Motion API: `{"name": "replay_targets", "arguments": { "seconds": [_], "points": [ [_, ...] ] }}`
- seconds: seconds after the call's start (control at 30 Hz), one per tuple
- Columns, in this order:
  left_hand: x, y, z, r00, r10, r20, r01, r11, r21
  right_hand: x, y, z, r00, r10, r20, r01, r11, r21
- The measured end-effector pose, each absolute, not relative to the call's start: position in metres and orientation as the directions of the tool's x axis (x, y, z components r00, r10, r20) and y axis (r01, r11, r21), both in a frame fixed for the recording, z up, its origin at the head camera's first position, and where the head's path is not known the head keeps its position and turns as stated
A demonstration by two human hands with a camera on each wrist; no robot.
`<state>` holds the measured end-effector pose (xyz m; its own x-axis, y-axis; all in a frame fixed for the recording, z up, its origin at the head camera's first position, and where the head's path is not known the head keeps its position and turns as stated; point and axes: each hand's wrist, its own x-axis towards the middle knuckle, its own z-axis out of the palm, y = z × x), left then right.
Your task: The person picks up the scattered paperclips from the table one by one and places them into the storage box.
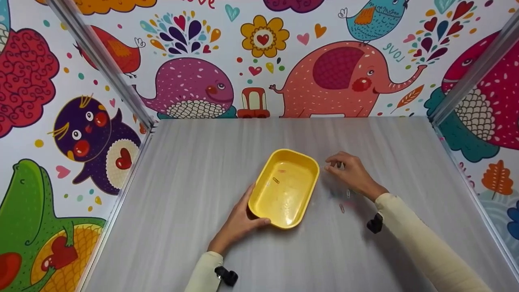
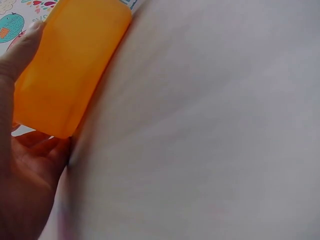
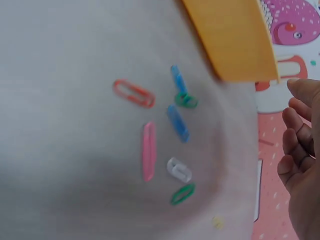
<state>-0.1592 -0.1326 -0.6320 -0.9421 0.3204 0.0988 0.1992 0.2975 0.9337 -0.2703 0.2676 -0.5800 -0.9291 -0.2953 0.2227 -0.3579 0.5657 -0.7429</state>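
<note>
A yellow plastic tray (image 1: 298, 221) with rounded corners stands on the table. My left hand (image 1: 239, 217) grips its near left corner, thumb at the near rim and fingers along the left side. In the left wrist view this hand (image 2: 35, 160) is against the tray's orange-looking outer wall (image 2: 75, 65). My right hand (image 1: 352, 172) hovers just right of the tray, its fingers (image 3: 295, 132) loosely bent with nothing visible in them. Inside the tray lie a pink paper clip (image 1: 282, 171) and a dark-looking one.
Below the right hand are scattered paper clips: a red one (image 3: 134, 93), a pink one (image 3: 149, 151), a white one (image 3: 179, 170), plus blue, green and yellow ones. Walls with cartoon animals and metal rails (image 1: 472, 77) border the grey table (image 1: 182, 174).
</note>
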Motion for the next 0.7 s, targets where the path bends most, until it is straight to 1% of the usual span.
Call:
{"name": "replay_targets", "arguments": {
  "seconds": [0.27,0.5,0.7],
  "points": [
    [-0.159,-0.132,-0.631,-0.944,0.320,0.084,0.185,0.299,0.936,-0.268,0.289,-0.599,-0.949,-0.221,0.226,-0.315,0.584,-0.749],
    [-0.158,-0.132,-0.629,-0.944,0.318,0.084,0.185,0.302,0.935,-0.265,0.303,-0.615,-0.945,-0.174,0.277,-0.326,0.592,-0.737],
    [-0.158,-0.132,-0.631,-0.949,0.304,0.086,0.183,0.307,0.934,-0.262,0.313,-0.622,-0.945,-0.113,0.307,-0.314,0.576,-0.755]
  ]
}}
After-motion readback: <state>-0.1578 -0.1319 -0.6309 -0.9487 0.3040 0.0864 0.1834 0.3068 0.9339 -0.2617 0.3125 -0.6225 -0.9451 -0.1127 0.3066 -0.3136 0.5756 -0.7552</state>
